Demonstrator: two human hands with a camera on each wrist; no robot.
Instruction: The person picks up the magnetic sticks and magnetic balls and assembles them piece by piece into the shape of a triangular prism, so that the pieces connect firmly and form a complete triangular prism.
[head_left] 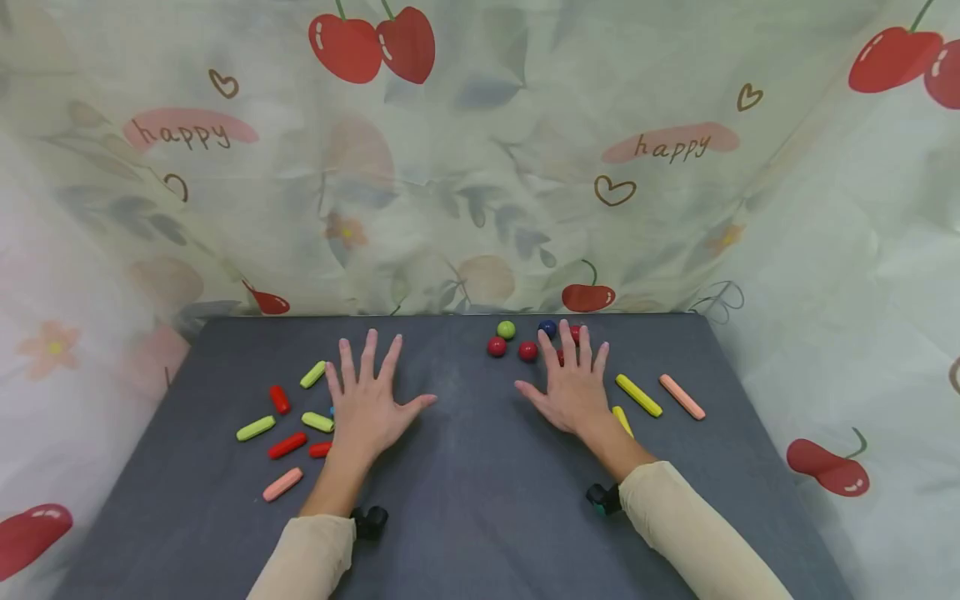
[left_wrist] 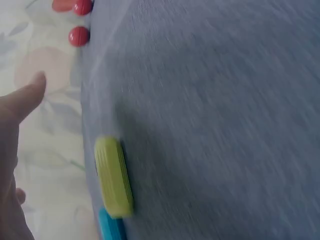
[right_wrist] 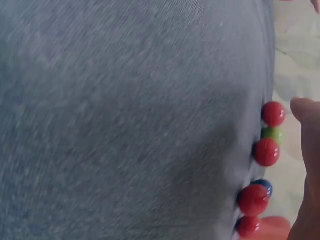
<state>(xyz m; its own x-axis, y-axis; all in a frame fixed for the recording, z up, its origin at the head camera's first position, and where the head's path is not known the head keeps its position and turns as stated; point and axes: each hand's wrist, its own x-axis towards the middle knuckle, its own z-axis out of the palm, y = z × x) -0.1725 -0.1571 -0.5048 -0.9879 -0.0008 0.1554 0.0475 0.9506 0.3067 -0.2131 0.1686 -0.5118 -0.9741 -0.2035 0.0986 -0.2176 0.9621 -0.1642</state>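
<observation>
A person's two bare hands spread over a dark cloth (head_left: 465, 500), fingers straight and apart, thumbs pointing inward, neither hand gripping anything. The left hand (head_left: 367, 417) is held just beside a scatter of short sticks: three lime sticks (head_left: 256, 428), three red sticks (head_left: 288, 446), one of them partly hidden by the wrist, a pink stick (head_left: 282, 484) nearest the person, and a blue stick (left_wrist: 111, 225), which shows only as a sliver beside the palm in the head view and lies by a lime stick in the left wrist view. The right hand (head_left: 572, 392) is spread before a group of small balls near the cloth's far edge: a green ball (head_left: 506, 330), a blue ball (head_left: 547, 328) and four red balls (head_left: 497, 347), two of them partly covered by its fingers. To its right lie two yellow sticks (head_left: 638, 396), one partly behind the wrist, and a second pink stick (head_left: 682, 397) farther out. Cream sleeves (head_left: 697, 533) reach the forearms, with a small black device (head_left: 370, 522) at each wrist. Behind hangs a pale sheet (head_left: 465, 142) printed with cherries, hearts, leaves and the word "happy."
</observation>
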